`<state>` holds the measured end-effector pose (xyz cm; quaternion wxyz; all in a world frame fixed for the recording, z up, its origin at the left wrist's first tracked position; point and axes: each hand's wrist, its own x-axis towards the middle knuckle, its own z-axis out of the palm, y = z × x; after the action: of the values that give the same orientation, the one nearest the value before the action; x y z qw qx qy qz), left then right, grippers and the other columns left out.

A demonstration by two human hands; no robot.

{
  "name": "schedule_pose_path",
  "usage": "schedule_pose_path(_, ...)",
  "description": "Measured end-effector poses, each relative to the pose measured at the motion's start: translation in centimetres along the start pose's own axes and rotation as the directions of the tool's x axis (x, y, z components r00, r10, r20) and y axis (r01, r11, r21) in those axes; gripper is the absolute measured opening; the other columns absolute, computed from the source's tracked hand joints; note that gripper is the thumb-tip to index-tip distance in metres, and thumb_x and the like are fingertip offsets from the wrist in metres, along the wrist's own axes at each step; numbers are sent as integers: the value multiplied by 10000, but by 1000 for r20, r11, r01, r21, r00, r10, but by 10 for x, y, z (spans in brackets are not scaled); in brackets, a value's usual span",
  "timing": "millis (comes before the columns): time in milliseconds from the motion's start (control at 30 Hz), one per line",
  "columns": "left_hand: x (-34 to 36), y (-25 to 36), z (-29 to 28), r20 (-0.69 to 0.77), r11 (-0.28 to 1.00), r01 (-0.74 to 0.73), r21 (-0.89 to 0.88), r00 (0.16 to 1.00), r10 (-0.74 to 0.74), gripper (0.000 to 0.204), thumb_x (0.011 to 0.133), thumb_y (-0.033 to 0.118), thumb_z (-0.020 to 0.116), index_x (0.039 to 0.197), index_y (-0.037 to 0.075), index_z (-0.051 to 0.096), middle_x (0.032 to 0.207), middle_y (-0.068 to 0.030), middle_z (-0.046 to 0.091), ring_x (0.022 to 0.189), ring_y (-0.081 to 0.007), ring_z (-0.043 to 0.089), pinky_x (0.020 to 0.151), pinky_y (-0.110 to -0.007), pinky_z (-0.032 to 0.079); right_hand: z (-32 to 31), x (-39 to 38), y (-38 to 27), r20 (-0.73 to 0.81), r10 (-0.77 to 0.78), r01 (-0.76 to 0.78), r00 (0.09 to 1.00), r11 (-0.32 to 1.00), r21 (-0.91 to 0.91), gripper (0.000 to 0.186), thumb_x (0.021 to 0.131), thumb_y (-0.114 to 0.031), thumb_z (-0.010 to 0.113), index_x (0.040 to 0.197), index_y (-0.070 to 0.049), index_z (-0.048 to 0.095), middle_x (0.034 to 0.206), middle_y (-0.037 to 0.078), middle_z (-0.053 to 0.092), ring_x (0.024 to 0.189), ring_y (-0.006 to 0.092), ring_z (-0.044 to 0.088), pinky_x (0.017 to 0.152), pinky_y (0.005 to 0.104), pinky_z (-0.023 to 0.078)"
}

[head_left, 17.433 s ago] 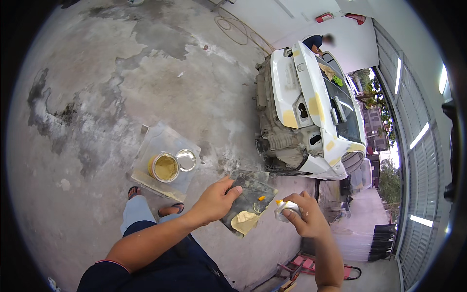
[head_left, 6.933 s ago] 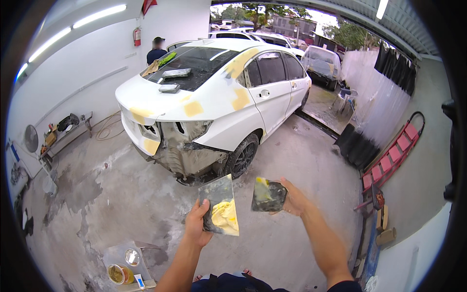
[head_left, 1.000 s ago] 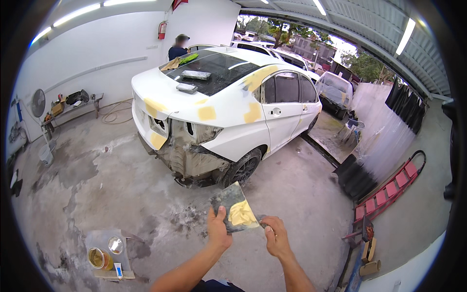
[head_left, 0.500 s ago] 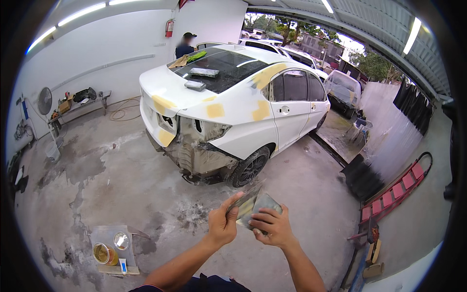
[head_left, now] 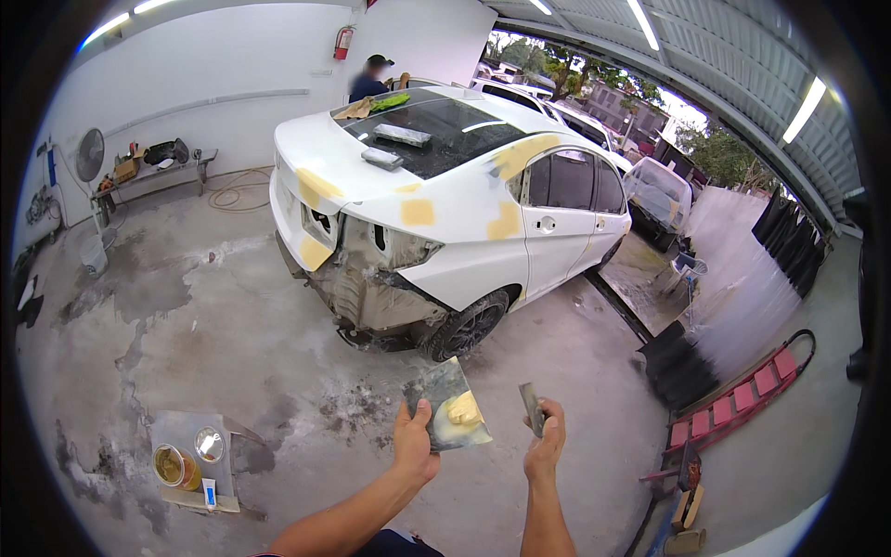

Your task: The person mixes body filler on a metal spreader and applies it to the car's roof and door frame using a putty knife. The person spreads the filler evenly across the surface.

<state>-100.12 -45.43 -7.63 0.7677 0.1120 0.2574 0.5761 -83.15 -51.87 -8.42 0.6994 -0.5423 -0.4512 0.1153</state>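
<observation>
My left hand (head_left: pixel 415 444) grips a square mixing board (head_left: pixel 436 385) by its near left side, thumb on top. On the board lies a dollop of pale yellow body filler (head_left: pixel 463 409), with a thin smear around it. To the right, apart from the board, my right hand (head_left: pixel 546 440) is closed round a flat grey spreader (head_left: pixel 531 408) held upright. Ahead stands a white car (head_left: pixel 464 246) with its rear bumper and tail light off. Yellow filler patches (head_left: pixel 418 213) show on its rear side and boot edge.
A low stand (head_left: pixel 190 429) at lower left bears an open tub of filler (head_left: pixel 176 467), a round lid (head_left: pixel 210 444) and a small tube (head_left: pixel 209 494). A red ladder (head_left: pixel 740 397) lies along the right. Another person (head_left: pixel 369 79) stands beyond the car; a bench (head_left: pixel 158 172) lines the left wall.
My hands have moved apart; the spreader has come away from the board to the right. The board now lies flatter, showing the filler. My view has shifted slightly.
</observation>
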Motion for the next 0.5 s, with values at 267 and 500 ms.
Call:
schedule_pose_path(267, 17, 5, -9, -42, 997, 26, 79, 999, -23, 366, 1078, 144, 502, 1429, 51, 451, 1296, -86, 600, 1140, -196, 581, 982, -364, 503, 0, 7, -36, 447, 99, 340, 889, 513, -788, 184, 886, -222, 672, 1048, -156, 728, 1128, 37, 683, 1113, 255, 594, 897, 447, 433)
schedule_pose_path(500, 23, -14, -26, -117, 941, 56, 333, 993, -17, 389, 1069, 105, 491, 1438, -15, 462, 1352, -126, 592, 1162, -201, 571, 1019, -323, 444, 2, 30, -44, 767, 4, 646, 641, 537, -543, 139, 823, -255, 742, 950, -201, 727, 1073, -95, 706, 1033, 150, 616, 854, 497, 373)
